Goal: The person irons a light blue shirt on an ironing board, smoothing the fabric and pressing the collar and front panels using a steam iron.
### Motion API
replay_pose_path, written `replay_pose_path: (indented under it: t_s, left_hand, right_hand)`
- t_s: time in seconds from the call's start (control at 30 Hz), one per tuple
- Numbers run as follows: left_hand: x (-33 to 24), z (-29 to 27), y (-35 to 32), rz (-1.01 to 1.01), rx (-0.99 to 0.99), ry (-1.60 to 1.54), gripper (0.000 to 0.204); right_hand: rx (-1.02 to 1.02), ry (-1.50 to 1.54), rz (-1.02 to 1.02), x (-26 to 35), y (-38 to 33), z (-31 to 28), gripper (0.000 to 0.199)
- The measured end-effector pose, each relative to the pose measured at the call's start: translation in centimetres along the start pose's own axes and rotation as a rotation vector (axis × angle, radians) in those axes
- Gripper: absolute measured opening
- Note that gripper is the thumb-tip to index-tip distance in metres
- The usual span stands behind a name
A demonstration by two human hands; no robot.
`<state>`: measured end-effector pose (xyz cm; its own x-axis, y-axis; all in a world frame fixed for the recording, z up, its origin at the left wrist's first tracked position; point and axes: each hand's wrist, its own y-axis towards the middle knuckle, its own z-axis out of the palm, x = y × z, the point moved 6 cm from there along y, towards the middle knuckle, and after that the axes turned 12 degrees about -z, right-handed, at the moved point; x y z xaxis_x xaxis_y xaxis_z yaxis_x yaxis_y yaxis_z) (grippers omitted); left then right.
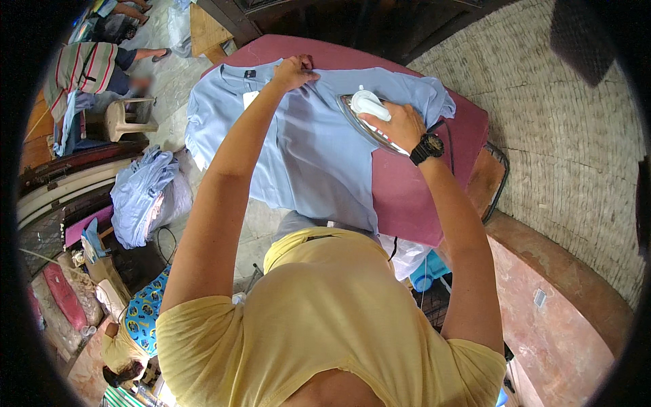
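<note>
A light blue shirt [312,149] lies spread over a dark red padded ironing board [413,203], its lower part hanging off the near edge. My right hand [400,125] grips the handle of a white clothes iron [369,105], whose soleplate rests on the shirt near the sleeve on the right. At the far edge, my left hand [293,73] is on the shirt's upper part beside the neckline, fingers bent and pinching the cloth. A white tag [249,100] shows on the shirt next to my left forearm.
A pile of blue garments [146,193] stands at left, near a beige plastic stool [129,119]. Other people are at upper left and lower left. A woven wall [563,129] and a pink ledge [542,298] border the right. The iron's dark cord runs along the board's right side.
</note>
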<state>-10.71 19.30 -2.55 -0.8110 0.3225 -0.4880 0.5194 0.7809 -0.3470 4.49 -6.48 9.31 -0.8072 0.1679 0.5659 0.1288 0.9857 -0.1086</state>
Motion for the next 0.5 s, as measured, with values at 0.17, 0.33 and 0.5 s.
replay_pose_path:
  t_s: [0.17,0.33,0.5]
  left_hand:
    - [0.3,-0.6,1.1,0.144,0.001,-0.066,0.023]
    - [1.3,-3.6,0.8,0.173,-0.242,-0.374,0.018]
    - [-3.6,-7.2,-5.7,0.267,-0.643,-0.273,0.012]
  right_hand:
    - [-0.082,-0.072,-0.010,1.8,4.7,0.9,0.073]
    - [-0.124,0.008,0.023,3.2,10.7,0.8,0.075]
    - [-0.142,-0.034,0.089,3.1,10.2,1.5,0.078]
